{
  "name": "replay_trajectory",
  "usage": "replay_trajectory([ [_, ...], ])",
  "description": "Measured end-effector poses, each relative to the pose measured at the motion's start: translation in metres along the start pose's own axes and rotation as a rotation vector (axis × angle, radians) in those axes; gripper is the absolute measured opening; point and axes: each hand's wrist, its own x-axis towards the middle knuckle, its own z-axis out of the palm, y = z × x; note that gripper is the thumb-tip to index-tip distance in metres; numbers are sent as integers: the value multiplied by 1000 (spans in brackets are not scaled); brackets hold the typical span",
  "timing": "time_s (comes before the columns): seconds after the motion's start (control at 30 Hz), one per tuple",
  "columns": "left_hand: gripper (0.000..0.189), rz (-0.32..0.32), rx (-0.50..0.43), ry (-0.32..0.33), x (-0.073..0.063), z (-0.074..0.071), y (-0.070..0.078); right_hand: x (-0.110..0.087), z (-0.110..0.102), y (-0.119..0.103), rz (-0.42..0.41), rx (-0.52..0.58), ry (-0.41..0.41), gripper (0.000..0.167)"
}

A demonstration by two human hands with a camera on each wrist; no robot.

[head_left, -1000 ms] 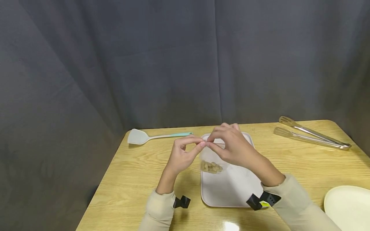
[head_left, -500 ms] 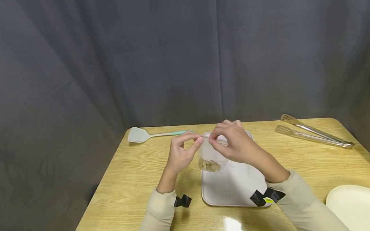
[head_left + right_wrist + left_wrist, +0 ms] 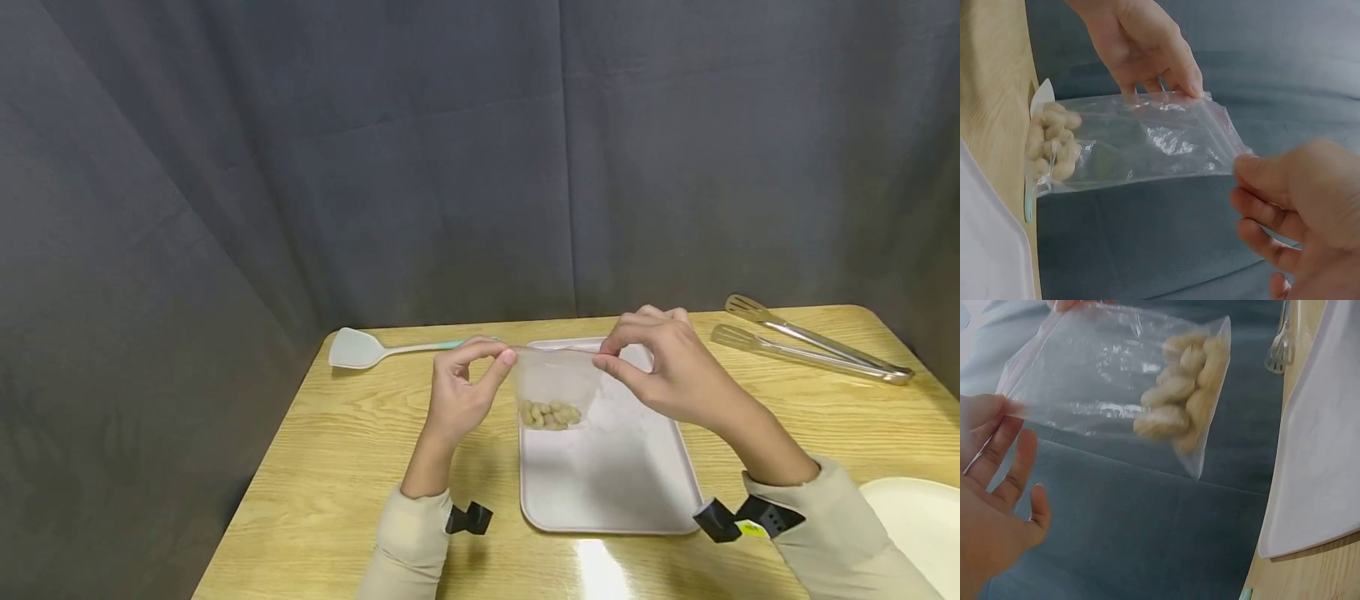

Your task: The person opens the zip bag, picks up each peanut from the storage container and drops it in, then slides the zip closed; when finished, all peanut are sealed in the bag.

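A clear zip bag (image 3: 555, 379) hangs upright over the tray, stretched between both hands by its top edge. Several peanuts in their shells (image 3: 1175, 394) lie at its bottom. My left hand (image 3: 461, 392) pinches the top left corner between thumb and forefinger. At the opposite top corner, the thumb and forefinger of my right hand (image 3: 675, 371) pinch the bag. In the right wrist view the zip strip runs along the edge between the two hands, and the peanuts (image 3: 1054, 140) bunch at the far end.
Below the bag lies a pale rectangular tray (image 3: 607, 492) on the wooden table (image 3: 337, 467). A white spatula (image 3: 356, 348) with a mint handle lies at the back left, metal tongs (image 3: 817, 346) at the back right. A cream plate (image 3: 915, 525) sits at the front right, partly behind the sleeve.
My right hand has moved right along the bag's top edge, from beside the left hand to the far corner. The bag is now spread flat. My left hand has shifted slightly left.
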Motion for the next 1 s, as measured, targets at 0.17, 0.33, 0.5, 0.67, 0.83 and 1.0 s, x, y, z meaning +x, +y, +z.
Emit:
replay_trajectory([
  [0.17, 10, -61, 25, -83, 3, -21, 5, 5, 9, -3, -19, 49, 6, 20],
  [0.33, 8, -192, 48, -236, -5, -61, 21, 7, 31, -17, -45, 130, -83, 18],
  [0.5, 9, -349, 120, -380, -23, -97, 34, 4, 61, -32, 11, 246, -190, 14],
  [0.67, 11, -513, 261, -424, -29, -103, 10, 2, 96, -16, 185, 199, -279, 13],
  [0.83, 16, -585, 467, -408, -24, -81, -42, 4, 123, 20, 300, 0, -322, 20],
  [1.0, 19, -695, 577, -419, -23, -62, -72, 8, 140, 42, 301, -165, -357, 30],
])
